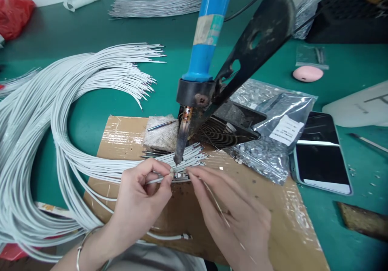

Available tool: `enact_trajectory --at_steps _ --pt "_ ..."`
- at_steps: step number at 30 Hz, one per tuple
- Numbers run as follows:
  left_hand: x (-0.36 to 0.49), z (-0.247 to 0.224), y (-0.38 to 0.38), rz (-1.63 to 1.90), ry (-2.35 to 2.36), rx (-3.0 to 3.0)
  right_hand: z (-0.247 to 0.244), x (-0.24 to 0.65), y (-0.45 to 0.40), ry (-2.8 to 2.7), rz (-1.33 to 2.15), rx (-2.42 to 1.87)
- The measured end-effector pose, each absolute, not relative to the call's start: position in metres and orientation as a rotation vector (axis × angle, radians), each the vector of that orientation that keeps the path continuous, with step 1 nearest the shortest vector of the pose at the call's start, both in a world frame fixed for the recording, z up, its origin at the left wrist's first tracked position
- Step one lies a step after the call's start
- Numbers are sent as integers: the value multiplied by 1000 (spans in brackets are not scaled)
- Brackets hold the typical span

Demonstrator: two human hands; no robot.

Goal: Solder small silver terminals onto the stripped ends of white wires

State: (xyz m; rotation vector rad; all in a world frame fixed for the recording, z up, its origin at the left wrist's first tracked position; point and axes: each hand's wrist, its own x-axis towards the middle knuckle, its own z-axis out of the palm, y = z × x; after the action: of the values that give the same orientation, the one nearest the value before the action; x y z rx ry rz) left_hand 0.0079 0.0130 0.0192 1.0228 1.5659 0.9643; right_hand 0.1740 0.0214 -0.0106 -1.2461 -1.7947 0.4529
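My left hand (pixel 144 198) is closed in a pinch on a white cable (pixel 156 180). A small metal connector (pixel 181 175) shows at the cable's end, just beyond my fingertips. My right hand (pixel 233 210) pinches a thin solder wire (pixel 218 206), which trails back across the palm. Its fingertips are close to the connector. Right above both hands, a soldering iron (pixel 209 32) with a blue handle is clamped in a black metal stand (pixel 251 48), tip pointing down. Whether the tip touches the connector I cannot tell.
Bundled white cables (pixel 69 81) fill the left side. Cardboard (pixel 121 129) lies under my hands, with a grey block (pixel 160 131) on it. To the right are a bag of metal parts (pixel 281 129), a phone (pixel 323 153), a white bottle (pixel 360 105) and a pink case (pixel 308 73).
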Motion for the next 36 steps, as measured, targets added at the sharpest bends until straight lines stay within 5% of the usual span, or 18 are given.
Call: enact_trajectory --at_steps 8,36 --pt "8 13 10 1062 1547 1042 -3 166 2 -1336 921 -1497" --pt "14 26 22 1170 1639 1147 0 146 2 -1053 1013 -1368"
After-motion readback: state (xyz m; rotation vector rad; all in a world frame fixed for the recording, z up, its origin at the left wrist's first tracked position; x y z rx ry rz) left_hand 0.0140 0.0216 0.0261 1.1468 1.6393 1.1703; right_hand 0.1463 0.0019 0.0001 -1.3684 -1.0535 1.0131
